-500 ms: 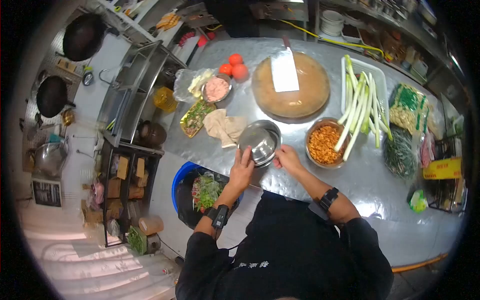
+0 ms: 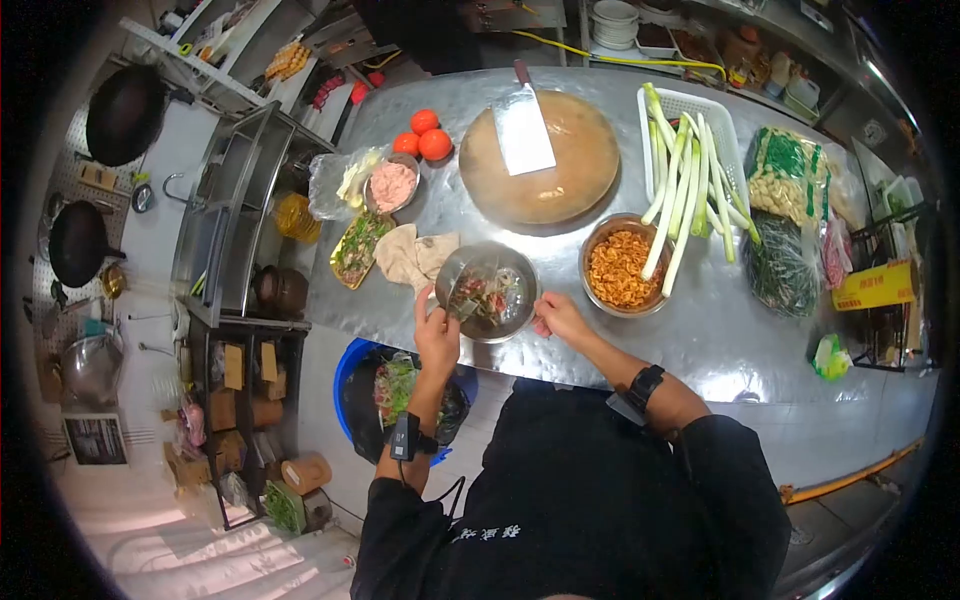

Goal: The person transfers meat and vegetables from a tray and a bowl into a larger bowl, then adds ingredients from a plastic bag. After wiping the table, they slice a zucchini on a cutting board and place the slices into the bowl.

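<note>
A steel bowl [image 2: 515, 318] sits near the front edge of the steel table, with mixed red, green and pale scraps inside. My left hand [image 2: 437, 335] is closed at its left rim; a shiny grey surface, perhaps of a smaller vessel, slants over the scraps beside those fingers. At the right rim, my right hand [image 2: 560, 315] pinches the bowl's edge. Beige cloths [image 2: 412, 255] lie just behind and left of the bowl. A bowl of orange-brown food [image 2: 622, 268] stands to its right, with long green onions [image 2: 685, 190] reaching over its rim.
A cleaver [image 2: 523, 132] lies on the round chopping block [image 2: 580, 150]. Tomatoes [image 2: 435, 144], pink minced food [image 2: 391, 186] and a yellow tray [image 2: 362, 248] are at the left. A blue bin [image 2: 345, 385] stands below the table edge. Bagged vegetables [image 2: 790, 180] lie right.
Scraps now show inside the steel bowl, where bare shiny metal showed before. My left hand has moved from the bowl's front to its left rim. The whole view has shifted slightly.
</note>
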`<state>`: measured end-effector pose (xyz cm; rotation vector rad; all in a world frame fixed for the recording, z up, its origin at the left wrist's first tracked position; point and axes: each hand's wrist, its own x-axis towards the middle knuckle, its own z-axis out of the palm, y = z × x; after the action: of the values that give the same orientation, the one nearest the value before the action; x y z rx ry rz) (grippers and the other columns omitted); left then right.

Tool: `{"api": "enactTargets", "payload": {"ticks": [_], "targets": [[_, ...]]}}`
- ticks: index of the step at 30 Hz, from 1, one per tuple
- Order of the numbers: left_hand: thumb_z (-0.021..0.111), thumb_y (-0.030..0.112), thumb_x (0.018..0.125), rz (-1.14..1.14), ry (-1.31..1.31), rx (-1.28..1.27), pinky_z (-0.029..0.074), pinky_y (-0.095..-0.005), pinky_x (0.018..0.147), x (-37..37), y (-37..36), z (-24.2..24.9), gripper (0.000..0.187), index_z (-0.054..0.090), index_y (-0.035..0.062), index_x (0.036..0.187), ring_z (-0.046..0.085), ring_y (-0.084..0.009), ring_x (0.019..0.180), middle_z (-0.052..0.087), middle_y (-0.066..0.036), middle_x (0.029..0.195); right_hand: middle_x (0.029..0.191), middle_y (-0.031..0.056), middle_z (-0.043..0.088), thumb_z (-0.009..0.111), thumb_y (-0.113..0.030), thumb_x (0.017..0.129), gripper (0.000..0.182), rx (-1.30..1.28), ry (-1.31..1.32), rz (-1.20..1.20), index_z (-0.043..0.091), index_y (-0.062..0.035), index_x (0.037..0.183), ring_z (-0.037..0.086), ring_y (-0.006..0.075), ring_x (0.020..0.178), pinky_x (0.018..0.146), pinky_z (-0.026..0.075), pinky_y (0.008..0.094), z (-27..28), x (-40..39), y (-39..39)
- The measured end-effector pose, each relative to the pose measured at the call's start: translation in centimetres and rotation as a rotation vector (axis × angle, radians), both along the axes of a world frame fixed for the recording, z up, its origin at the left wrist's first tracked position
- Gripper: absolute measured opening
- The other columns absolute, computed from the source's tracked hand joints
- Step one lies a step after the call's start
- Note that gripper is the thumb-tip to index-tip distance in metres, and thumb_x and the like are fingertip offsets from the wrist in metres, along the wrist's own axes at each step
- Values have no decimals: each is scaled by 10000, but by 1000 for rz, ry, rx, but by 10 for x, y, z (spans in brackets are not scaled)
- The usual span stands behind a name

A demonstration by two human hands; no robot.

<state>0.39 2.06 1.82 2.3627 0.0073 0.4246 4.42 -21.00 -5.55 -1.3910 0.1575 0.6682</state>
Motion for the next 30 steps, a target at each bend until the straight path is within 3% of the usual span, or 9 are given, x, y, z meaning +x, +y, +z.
{"api": "enactTargets", "payload": {"ticks": [2, 3, 8, 11, 14, 20, 22, 23, 30], "targets": [[600, -52, 773, -11, -35, -24, 434, -275, 551, 3, 3, 1, 44, 558, -58, 760, 521, -154, 592, 460, -194, 1320, 735, 93, 618, 477, -228, 936, 264, -49, -25, 18, 567, 1, 840, 590, 142, 548, 450, 475, 252, -8, -2, -1], [594, -51, 780, -11, 26, 75, 465, -287, 595, 2, 4, 7, 36, 559, -58, 777, 606, -210, 708, 453, -211, 1327, 735, 99, 620, 473, -237, 934, 277, -60, -15, 23, 564, 12, 855, 596, 146, 552, 449, 478, 257, -8, -1, -1], [567, -66, 779, -114, -200, 267, 513, -346, 711, 6, 1, 15, 48, 526, -50, 761, 623, -351, 969, 455, -251, 1319, 733, 108, 633, 477, -284, 928, 331, -209, 127, 279, 573, 30, 881, 600, 144, 560, 445, 467, 256, 36, 11, -15], [576, -81, 741, -153, -225, 337, 531, -381, 739, 5, -1, 12, 106, 487, -30, 713, 613, -392, 1009, 494, -250, 1278, 697, 82, 609, 483, -304, 929, 331, 192, 90, -110, 572, 9, 863, 568, 131, 541, 437, 443, 244, 55, 15, -2], [579, -87, 713, -206, -255, 384, 534, -409, 790, 5, 0, 5, 133, 468, -22, 680, 581, -429, 1058, 510, -243, 1262, 655, 52, 566, 497, -283, 925, 278, 231, 135, -98, 558, -22, 852, 518, 116, 515, 425, 408, 240, 84, 32, 18], [582, -49, 722, -276, -305, 435, 522, -450, 843, -4, -5, 0, 113, 489, 14, 705, 451, -494, 1196, 486, -212, 1307, 569, 23, 486, 515, -137, 874, 168, 167, 164, -142, 542, -32, 745, 402, 96, 416, 360, 283, 256, 73, 48, 25], [580, -13, 743, -354, -115, 461, 536, -436, 807, -11, -6, -8, 85, 505, 26, 748, 433, -496, 1212, 451, -186, 1351, 574, 34, 486, 512, -114, 849, 170, 55, 281, -76, 528, -25, 705, 400, 107, 427, 366, 265, 273, 40, 45, 19], [576, -9, 745, -345, -127, 451, 541, -430, 792, -16, -2, -13, 81, 508, 29, 767, 428, -495, 1217, 438, -181, 1364, 546, 20, 475, 503, -112, 844, 188, 136, 148, -182, 543, -32, 678, 398, 105, 431, 383, 272, 268, -4, 42, 26], [618, 13, 710, -357, -191, 453, 542, -413, 808, -10, 2, -5, 111, 508, 21, 715, 390, -488, 1252, 447, -165, 1355, 577, -4, 467, 488, -127, 858, 196, -50, 109, -117, 567, -27, 708, 408, 91, 497, 437, 295, 260, 54, 37, 24]]}}
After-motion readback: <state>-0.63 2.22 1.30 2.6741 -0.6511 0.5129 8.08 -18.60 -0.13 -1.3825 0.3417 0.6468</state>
